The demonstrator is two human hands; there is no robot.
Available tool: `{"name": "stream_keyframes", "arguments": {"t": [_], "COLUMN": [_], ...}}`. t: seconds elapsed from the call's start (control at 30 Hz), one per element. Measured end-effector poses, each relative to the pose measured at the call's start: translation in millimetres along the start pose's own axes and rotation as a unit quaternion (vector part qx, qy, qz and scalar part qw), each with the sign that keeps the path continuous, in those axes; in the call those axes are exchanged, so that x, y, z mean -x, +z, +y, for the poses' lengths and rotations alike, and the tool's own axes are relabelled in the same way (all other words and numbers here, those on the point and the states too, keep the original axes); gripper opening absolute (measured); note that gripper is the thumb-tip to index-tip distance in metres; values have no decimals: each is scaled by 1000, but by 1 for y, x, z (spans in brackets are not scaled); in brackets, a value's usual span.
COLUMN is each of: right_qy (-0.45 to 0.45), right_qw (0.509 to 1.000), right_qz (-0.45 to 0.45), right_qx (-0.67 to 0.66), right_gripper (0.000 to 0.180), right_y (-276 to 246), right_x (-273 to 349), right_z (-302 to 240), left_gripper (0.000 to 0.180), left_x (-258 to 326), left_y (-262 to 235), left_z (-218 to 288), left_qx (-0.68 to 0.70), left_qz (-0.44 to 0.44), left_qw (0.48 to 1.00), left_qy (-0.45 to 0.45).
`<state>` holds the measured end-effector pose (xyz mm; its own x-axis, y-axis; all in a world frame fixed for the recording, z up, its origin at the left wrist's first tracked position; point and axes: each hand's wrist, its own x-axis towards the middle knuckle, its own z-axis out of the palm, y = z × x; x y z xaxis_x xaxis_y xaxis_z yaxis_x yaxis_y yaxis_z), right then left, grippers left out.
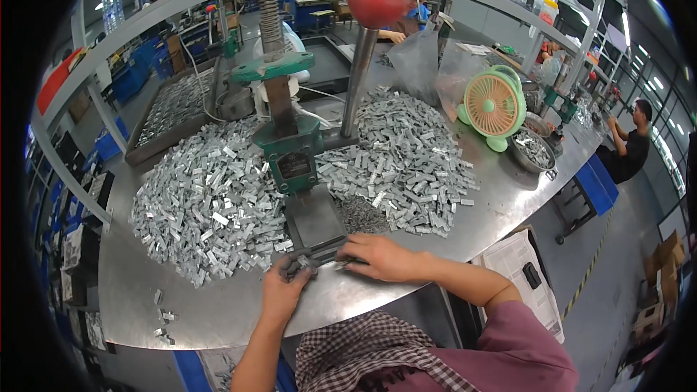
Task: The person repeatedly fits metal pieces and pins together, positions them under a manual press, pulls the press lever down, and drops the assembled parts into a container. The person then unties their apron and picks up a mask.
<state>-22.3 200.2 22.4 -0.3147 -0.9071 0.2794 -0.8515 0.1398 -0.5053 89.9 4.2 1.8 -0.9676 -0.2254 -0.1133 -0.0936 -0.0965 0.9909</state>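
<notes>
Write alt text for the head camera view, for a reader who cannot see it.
A person's left hand and right hand rest on small metal parts at the base of a green hand press with a red-knobbed lever. Heaps of small silver metal pieces flank the press on a steel table.

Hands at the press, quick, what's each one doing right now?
Left hand: fingers curled on small metal parts at the press base.
Right hand: palm down on the parts; grip cannot be told.
</notes>
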Motion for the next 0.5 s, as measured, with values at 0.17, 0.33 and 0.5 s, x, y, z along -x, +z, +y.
{"name": "stream_keyframes", "arguments": {"t": [0.17,0.33,0.5], "right_qy": [55,71,73], "right_qw": [985,976,973], "right_qz": [111,169,181], "right_qx": [-122,-121,-121], "right_gripper": [23,22,25], "right_y": [12,23,25], "right_x": [-21,-22,-19], "right_z": [-12,-2,-4], "left_gripper": [34,29,25], "left_x": [-5,-6,-7], "left_y": [21,28,31], "left_z": [-6,-9,-2], "left_qx": [-32,-116,-80], "left_qz": [52,73,79], "left_qw": [992,982,989], "left_qy": [110,128,98]}}
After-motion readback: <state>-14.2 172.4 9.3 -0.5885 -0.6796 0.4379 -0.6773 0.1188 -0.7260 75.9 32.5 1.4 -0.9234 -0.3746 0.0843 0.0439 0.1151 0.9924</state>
